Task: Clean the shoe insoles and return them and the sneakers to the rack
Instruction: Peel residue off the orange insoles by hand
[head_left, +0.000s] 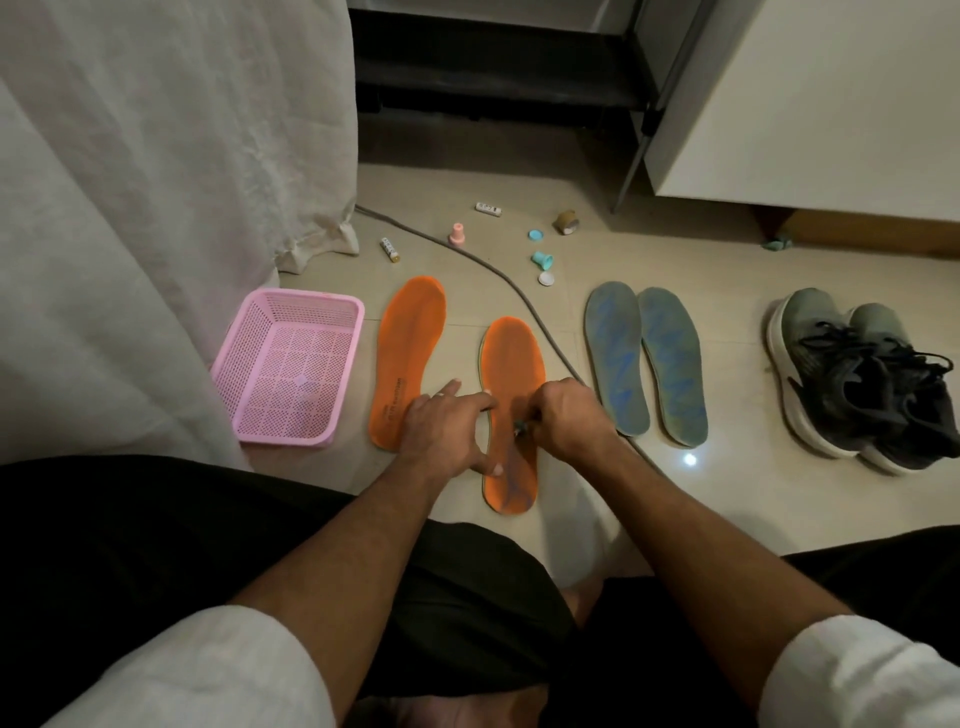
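Cleaning step: left hand (447, 423) flat, pinning near orange insole (511, 410); right hand (569, 415) grip holding small scrubbing tool (519, 427). Next: blue insoles (644, 364) right of it.

Left to right on the tiled floor (727, 499): pink plastic mesh basket (291, 366), two orange foam insoles (410, 353), two blue-grey foam insoles (644, 364), dark lace-up sneakers (862, 379).

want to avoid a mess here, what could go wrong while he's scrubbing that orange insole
The cable runs right beside the orange insole under the right hand, so a stroke may snag it. The left hand pins only the insole's edge; it could slide. Small caps lying on the floor behind could get knocked away.
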